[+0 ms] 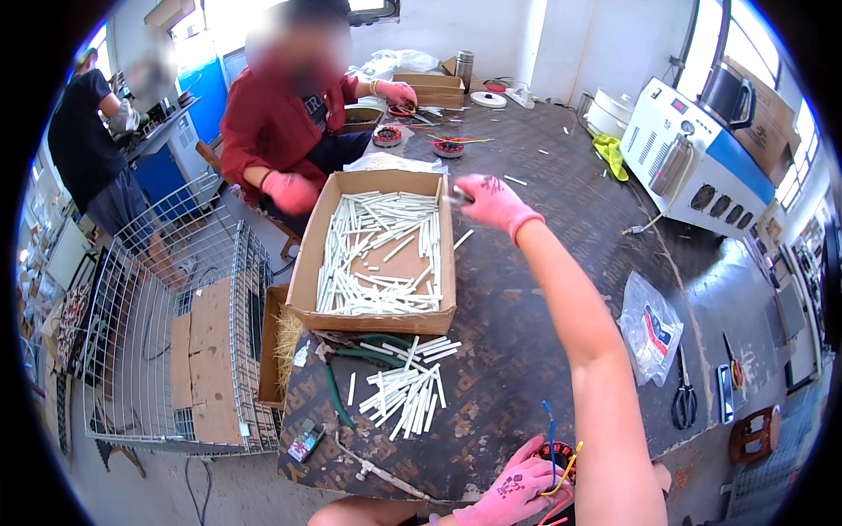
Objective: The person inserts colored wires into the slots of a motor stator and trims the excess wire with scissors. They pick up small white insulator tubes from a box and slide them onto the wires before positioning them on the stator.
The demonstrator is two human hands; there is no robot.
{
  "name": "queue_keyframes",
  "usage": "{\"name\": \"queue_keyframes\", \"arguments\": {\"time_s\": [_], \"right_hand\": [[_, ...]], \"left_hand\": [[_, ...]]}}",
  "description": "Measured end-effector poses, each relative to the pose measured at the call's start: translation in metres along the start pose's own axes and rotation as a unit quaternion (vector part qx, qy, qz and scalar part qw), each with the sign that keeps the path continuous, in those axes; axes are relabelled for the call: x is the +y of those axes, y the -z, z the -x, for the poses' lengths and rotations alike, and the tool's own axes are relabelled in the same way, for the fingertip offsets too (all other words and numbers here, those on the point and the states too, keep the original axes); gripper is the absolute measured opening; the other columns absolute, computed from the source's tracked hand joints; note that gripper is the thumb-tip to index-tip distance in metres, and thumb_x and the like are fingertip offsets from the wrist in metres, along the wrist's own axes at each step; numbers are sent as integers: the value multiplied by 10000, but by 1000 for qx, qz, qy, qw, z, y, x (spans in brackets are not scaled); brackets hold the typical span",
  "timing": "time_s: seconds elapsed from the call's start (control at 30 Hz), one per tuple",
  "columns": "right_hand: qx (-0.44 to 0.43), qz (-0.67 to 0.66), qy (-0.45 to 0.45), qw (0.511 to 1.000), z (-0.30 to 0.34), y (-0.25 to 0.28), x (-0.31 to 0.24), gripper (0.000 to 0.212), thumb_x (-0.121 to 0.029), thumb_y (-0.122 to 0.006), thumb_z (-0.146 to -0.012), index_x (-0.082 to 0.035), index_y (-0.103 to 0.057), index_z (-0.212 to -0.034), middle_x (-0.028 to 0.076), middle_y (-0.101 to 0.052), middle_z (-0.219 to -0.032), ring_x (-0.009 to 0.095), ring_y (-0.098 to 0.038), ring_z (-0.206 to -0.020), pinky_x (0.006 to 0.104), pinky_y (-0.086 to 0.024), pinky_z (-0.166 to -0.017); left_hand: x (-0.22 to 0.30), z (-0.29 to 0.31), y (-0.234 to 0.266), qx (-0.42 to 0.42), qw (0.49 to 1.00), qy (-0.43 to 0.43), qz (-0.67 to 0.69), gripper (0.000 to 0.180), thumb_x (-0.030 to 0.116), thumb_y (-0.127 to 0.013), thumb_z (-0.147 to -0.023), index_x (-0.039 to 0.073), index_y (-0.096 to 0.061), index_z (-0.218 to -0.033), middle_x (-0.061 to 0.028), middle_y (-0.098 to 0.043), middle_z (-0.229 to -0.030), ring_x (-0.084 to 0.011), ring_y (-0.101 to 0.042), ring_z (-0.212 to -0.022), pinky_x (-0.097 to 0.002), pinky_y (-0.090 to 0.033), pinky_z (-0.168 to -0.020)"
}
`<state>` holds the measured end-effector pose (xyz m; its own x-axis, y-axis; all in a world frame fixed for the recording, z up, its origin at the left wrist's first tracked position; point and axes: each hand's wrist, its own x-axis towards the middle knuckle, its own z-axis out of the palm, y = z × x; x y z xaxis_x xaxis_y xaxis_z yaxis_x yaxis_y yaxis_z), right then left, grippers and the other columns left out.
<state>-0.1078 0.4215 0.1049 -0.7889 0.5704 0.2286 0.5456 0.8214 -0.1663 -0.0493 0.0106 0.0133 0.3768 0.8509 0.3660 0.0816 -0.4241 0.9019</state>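
Observation:
My left hand [513, 493], in a pink glove, holds a small motor stator [548, 452] at the table's near edge. Blue, yellow and red wires stick out of the stator, and my right arm partly covers it. Stretched far forward, my gloved right hand [495, 206] is closed beside the right wall of a cardboard box [373, 323]. Something small and shiny shows at its fingertips, too blurred to name. Many thin white tubes [377, 215] fill the box. A loose heap of white tubes [408, 399] lies on the table between the box and me.
Green-handled pliers [338, 399], a thin metal rod tool [377, 469] and a lighter-sized box [305, 440] lie at left. A plastic bag [649, 329] and black scissors [684, 399] lie at right. Across the table sits a co-worker [281, 131] near more stators [447, 149]. A wire cage [167, 351] stands left.

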Motion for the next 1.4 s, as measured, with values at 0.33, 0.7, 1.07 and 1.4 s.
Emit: {"name": "queue_keyframes", "arguments": {"time_s": [0.33,0.7,1.07,1.4], "right_hand": [[-71,219,36,973,14,-79,6,220,-143,-536,-939,-173,-712,-1067,87,-668,-1113,271,-677,-1051,393,-559,-861],[106,-521,-227,816,236,86,-43,151,-172,-641,-952,-54,-624,-1046,27,-642,-804,113,-619,-730,265,-498,-670],[189,-606,-195,747,444,181,-137,145,-186,-672,-942,-46,-634,-956,-9,-601,-763,59,-512,-599,223,-390,-549],[212,-549,-145,796,458,179,-167,160,-224,-578,-1007,-66,-592,-1026,-13,-606,-836,36,-492,-624,213,-370,-531]], "left_hand": [[-7,6,-6,39,998,-31,-30,182,167,-688,-798,99,-657,-964,-48,-622,-978,-257,-599,-1029,-552,-208,-1204],[15,-11,-7,35,964,-99,-243,186,172,-791,-751,187,-727,-925,28,-695,-983,-205,-640,-1014,-518,-292,-1147],[52,-41,-28,72,965,-151,-201,121,28,-629,-886,28,-663,-1002,-86,-684,-953,-227,-659,-823,-344,-523,-765],[92,-33,-44,95,982,111,122,262,199,-529,-1041,9,-652,-1173,-6,-680,-926,-57,-597,-858,-231,-489,-808]]}}
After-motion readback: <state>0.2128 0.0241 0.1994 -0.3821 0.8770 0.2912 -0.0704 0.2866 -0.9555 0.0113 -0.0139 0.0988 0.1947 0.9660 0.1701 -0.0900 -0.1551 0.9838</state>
